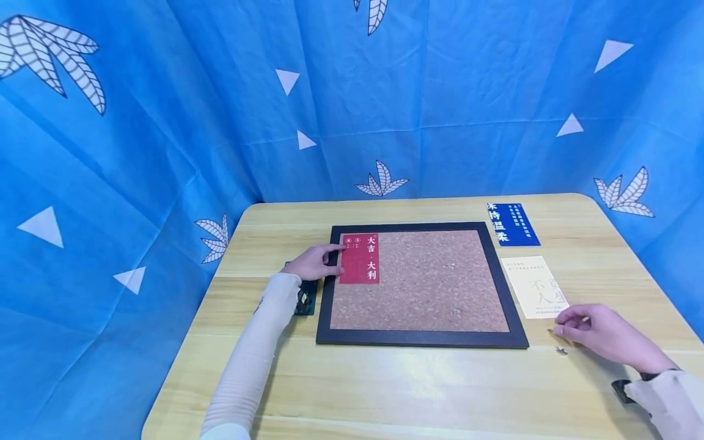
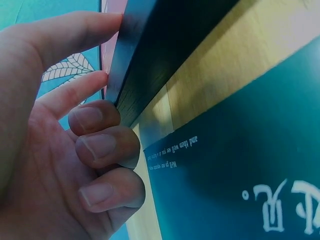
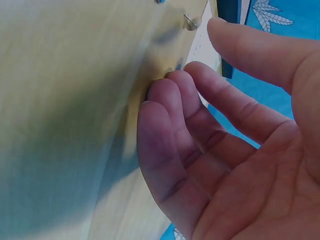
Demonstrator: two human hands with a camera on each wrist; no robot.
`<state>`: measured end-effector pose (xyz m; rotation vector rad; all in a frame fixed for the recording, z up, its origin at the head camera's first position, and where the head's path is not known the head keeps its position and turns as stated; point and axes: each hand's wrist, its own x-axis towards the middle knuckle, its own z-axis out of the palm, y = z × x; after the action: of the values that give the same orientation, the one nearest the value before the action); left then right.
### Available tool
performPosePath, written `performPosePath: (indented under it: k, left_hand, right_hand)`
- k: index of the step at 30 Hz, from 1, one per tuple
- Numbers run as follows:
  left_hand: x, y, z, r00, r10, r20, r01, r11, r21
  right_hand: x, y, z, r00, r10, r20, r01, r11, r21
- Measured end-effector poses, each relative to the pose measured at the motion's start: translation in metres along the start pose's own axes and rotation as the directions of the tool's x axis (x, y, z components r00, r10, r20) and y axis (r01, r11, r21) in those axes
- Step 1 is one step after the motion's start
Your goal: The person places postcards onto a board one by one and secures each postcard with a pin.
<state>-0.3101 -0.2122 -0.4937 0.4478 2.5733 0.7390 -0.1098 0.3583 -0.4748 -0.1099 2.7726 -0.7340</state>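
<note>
My left hand (image 1: 310, 263) reaches over the left side of a black-framed cork board (image 1: 429, 299). Its thumb and index finger touch a red card (image 1: 357, 260) with white characters in the board's upper left corner. In the left wrist view the other fingers (image 2: 107, 146) curl beside the frame's outer edge. At the right, my right hand (image 1: 602, 330) hovers low over small metal thumbtacks (image 1: 561, 351) on the table. One thumbtack (image 3: 191, 23) lies just off the thumb tip in the right wrist view, with thumb and fingers apart.
A dark green card (image 1: 305, 302) lies left of the board, partly under the left hand. Right of the board are a cream card (image 1: 530, 284) and, farther back, a blue card (image 1: 513, 226). A blue curtain (image 1: 352, 110) surrounds the wooden table (image 1: 396, 391).
</note>
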Motion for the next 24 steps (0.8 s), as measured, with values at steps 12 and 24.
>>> performPosePath:
  k: [12, 24]
  left_hand:
    - [0.000, 0.002, 0.000, 1.000, 0.003, 0.005, -0.003, 1.000, 0.013]
    - [-0.002, 0.005, 0.003, 1.000, -0.026, -0.014, 0.026, 1.000, -0.016]
  right_hand:
    - [0.001, -0.004, 0.008, 1.000, -0.027, -0.005, 0.027, 1.000, -0.006]
    - [0.004, -0.005, 0.013, 0.999, -0.027, -0.025, 0.027, 1.000, 0.000]
